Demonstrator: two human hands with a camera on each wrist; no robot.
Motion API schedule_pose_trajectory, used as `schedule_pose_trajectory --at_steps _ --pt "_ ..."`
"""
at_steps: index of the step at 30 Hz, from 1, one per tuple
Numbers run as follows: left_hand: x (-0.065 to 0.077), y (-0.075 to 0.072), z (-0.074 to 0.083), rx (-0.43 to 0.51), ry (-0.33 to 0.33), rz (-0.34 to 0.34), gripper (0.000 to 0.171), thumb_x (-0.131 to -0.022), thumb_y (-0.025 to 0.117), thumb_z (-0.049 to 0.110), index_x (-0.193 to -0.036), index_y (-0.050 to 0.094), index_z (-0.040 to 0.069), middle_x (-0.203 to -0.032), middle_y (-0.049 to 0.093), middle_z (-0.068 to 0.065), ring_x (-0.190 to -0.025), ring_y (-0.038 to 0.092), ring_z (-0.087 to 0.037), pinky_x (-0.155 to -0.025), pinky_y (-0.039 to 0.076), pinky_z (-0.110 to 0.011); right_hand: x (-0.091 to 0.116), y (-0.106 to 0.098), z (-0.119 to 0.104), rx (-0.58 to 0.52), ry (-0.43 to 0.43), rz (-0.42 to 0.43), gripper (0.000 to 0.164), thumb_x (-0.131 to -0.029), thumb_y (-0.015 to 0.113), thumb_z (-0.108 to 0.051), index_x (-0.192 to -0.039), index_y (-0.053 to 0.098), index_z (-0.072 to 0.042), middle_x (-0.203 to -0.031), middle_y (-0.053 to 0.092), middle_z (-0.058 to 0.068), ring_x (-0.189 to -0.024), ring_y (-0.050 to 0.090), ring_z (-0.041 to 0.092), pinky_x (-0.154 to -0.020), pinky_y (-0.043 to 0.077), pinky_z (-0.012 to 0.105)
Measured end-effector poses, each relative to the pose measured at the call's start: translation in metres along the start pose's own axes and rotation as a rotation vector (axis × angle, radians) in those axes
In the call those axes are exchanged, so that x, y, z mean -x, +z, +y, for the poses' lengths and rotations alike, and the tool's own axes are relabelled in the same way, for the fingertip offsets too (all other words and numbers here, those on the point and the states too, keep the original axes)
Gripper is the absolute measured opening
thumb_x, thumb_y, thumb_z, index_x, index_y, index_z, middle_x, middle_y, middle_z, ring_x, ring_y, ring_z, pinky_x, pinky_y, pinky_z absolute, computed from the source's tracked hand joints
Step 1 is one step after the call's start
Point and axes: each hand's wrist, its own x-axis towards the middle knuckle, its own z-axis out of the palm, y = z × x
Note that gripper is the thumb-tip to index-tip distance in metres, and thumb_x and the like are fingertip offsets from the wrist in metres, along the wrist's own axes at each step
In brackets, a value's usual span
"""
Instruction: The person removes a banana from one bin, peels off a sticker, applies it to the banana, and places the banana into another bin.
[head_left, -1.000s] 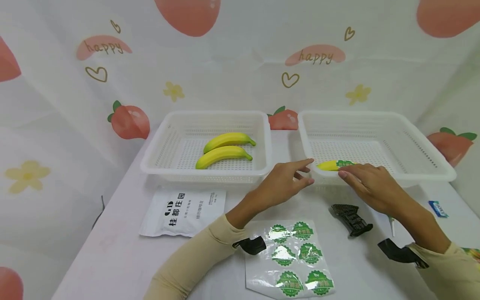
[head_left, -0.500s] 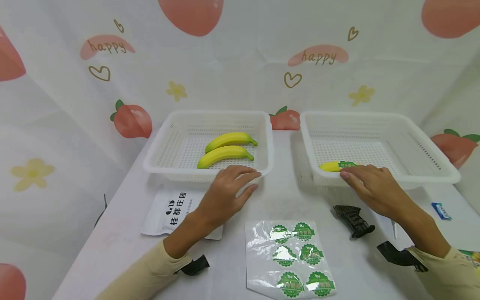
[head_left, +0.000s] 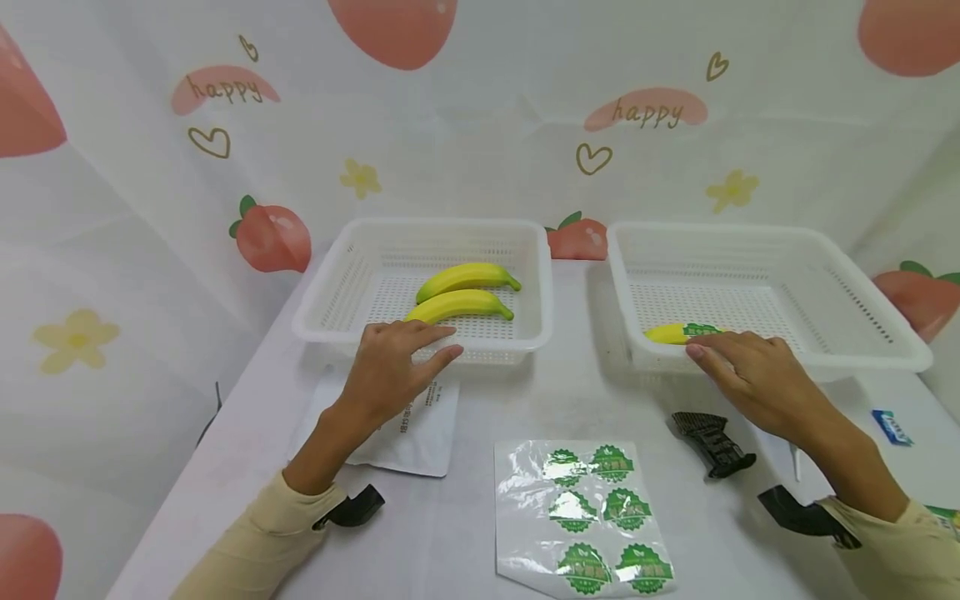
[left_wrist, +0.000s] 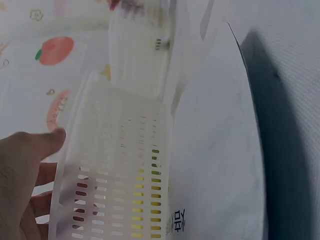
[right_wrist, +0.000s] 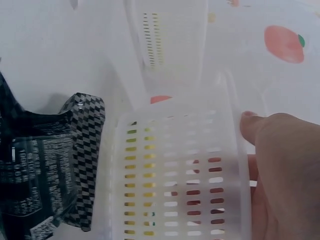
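Observation:
My left hand [head_left: 386, 367] reaches over the front rim of the left white plastic basket [head_left: 540, 317], its fingers inside and partly hidden by the wall. Two yellow-green bananas [head_left: 468, 279] lie in that basket, the nearer one close to the fingertips. At the right white basket [head_left: 847, 358], my right hand [head_left: 757, 383] hangs over the front rim. Its fingers show dimly through the upper slots in the right wrist view, above the yellow of a banana [head_left: 663, 333] bearing a green sticker [head_left: 701, 329]. Neither hand visibly grips anything.
A sheet of round green stickers [head_left: 581, 517] lies at front centre. Below the left hand is a white printed bag [head_left: 416, 442]. A black packet [head_left: 712, 442], a thin pale stick [head_left: 796, 462] and a small blue packet [head_left: 891, 427] lie on the right.
My left hand has moved left from beside the right basket to the left basket's front rim. The right hand stays at its basket's rim. The view has shifted slightly.

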Motion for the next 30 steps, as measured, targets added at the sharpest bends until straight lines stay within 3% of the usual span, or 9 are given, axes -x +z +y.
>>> schedule_pose_trajectory --at_steps 6,9,16,23,30 --pt "0.001 0.000 -0.001 -0.032 0.006 -0.019 0.034 -0.096 0.080 0.037 -0.124 0.081 0.018 -0.119 0.080 -0.005 -0.113 0.074 -0.030 -0.092 0.045 -0.053 -0.010 -0.008 -0.008 -0.058 -0.001 -0.038 0.056 -0.114 0.046 -0.043 -0.144 0.060 0.002 -0.145 0.056 0.033 -0.134 0.047 0.055 -0.102 0.036 0.074" --pt "0.002 0.001 -0.002 -0.032 0.003 -0.029 0.034 -0.097 0.079 0.037 -0.124 0.081 0.017 -0.120 0.079 -0.006 -0.114 0.073 -0.030 -0.093 0.045 -0.053 -0.019 -0.014 -0.022 -0.115 -0.034 -0.019 0.052 -0.113 0.050 -0.042 -0.141 0.063 -0.001 -0.143 0.060 0.026 -0.129 0.054 0.047 -0.098 0.045 0.069" --pt "0.001 0.001 -0.002 -0.024 -0.011 -0.028 0.033 -0.097 0.078 0.037 -0.123 0.081 0.017 -0.119 0.080 -0.005 -0.112 0.073 -0.030 -0.091 0.044 -0.052 -0.055 -0.020 -0.080 -0.226 -0.183 -0.009 0.043 -0.110 0.059 -0.036 -0.139 0.066 -0.006 -0.138 0.065 0.016 -0.122 0.062 0.034 -0.096 0.054 0.060" --pt "0.001 0.002 -0.002 -0.023 -0.025 -0.037 0.034 -0.098 0.076 0.040 -0.124 0.081 0.018 -0.117 0.080 -0.005 -0.110 0.073 -0.029 -0.090 0.042 -0.050 -0.104 -0.007 -0.138 -0.286 -0.295 -0.083 0.040 -0.108 0.063 -0.034 -0.135 0.068 -0.005 -0.133 0.069 0.010 -0.118 0.066 0.028 -0.099 0.056 0.050" --pt "0.001 0.002 -0.003 -0.027 -0.027 -0.037 0.034 -0.098 0.077 0.039 -0.123 0.081 0.018 -0.116 0.080 -0.004 -0.107 0.072 -0.028 -0.088 0.042 -0.049 -0.145 0.010 -0.177 -0.319 -0.349 -0.171 0.038 -0.107 0.064 -0.033 -0.132 0.069 -0.005 -0.124 0.072 0.010 -0.113 0.067 0.026 -0.099 0.055 0.047"
